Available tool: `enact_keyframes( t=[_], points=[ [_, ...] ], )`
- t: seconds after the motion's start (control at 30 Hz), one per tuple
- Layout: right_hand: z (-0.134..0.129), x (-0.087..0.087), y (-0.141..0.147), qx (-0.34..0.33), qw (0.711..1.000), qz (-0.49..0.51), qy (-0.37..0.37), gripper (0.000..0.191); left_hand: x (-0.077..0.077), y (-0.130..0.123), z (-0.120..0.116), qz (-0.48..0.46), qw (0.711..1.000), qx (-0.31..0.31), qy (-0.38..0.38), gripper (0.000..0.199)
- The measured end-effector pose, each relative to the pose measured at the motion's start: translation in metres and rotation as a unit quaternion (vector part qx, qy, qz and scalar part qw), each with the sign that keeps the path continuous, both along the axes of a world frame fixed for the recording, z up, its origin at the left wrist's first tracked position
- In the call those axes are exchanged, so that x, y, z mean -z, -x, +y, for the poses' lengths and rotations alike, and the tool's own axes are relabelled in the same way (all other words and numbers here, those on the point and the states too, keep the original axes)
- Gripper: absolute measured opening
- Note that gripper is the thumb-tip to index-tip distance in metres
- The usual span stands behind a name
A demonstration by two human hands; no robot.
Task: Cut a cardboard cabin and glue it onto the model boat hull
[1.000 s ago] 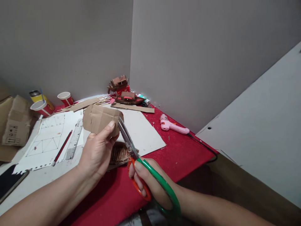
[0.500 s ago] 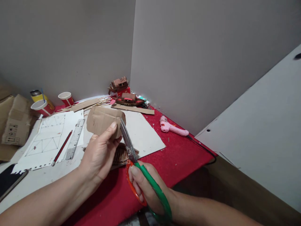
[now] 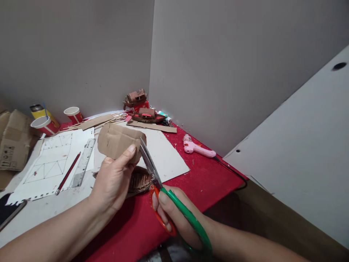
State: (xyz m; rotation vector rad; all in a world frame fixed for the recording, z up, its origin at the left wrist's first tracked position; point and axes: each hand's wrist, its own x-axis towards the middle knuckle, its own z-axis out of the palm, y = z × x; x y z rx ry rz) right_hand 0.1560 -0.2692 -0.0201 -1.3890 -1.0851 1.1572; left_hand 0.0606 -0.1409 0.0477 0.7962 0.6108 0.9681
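Observation:
My left hand (image 3: 116,176) pinches a rounded piece of brown cardboard (image 3: 117,140), thumb on the near face, above the table. In my right hand (image 3: 178,214) is a pair of scissors (image 3: 149,160) with one green and one orange handle. Their blades point up and away, meeting the cardboard's right edge beside my left thumb. Below the cardboard, partly hidden by my left hand, lies a brown ribbed boat-shaped model (image 3: 139,180). Two small brown model boats stand at the back: one with a red base (image 3: 136,98), one lower (image 3: 148,115).
A pink glue gun (image 3: 199,148) with a black cord lies on the red cloth (image 3: 212,174) at right. To the left are a drawing sheet (image 3: 54,156), a pencil (image 3: 68,173), a ruler (image 3: 83,163), paper cups (image 3: 73,115) and a cardboard box (image 3: 16,140). Thin sticks (image 3: 117,118) lie behind.
The scissors' handles and my right hand have shifted slightly right, while the blades stay at the cardboard's edge. The whole view has turned a little, moving the table things slightly left.

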Motion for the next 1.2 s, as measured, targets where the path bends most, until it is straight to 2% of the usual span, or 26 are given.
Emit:
enact_keyframes(
  t=[0.23,0.37,0.63,0.73,0.9,1.03,1.2],
  points=[
    [-0.001,0.0,0.0,0.007,1.0,0.006,-0.007,0.064,0.001,0.003,-0.001,0.009,0.999,0.031,0.007,0.02],
    [-0.003,0.0,-0.001,-0.003,1.0,0.004,-0.02,0.06,-0.002,0.003,0.0,0.006,0.999,0.045,-0.021,0.027],
    [-0.005,0.006,-0.002,-0.018,0.999,0.029,0.002,0.065,-0.002,0.004,0.006,0.01,0.994,0.071,-0.082,0.024],
    [-0.01,0.001,-0.009,-0.049,0.998,0.033,0.01,0.066,-0.003,0.005,0.01,0.014,0.99,0.096,-0.098,0.031],
    [-0.023,-0.016,-0.026,-0.072,0.997,-0.016,0.026,0.066,-0.003,0.007,0.016,0.029,0.982,0.138,-0.127,0.042],
    [-0.027,-0.023,-0.034,-0.085,0.995,-0.026,0.038,0.066,-0.004,0.01,0.019,0.049,0.975,0.161,-0.148,0.041],
    [-0.029,-0.022,-0.034,-0.086,0.996,-0.02,0.017,0.064,-0.005,0.012,0.021,0.044,0.969,0.182,-0.163,0.034]
  ],
)
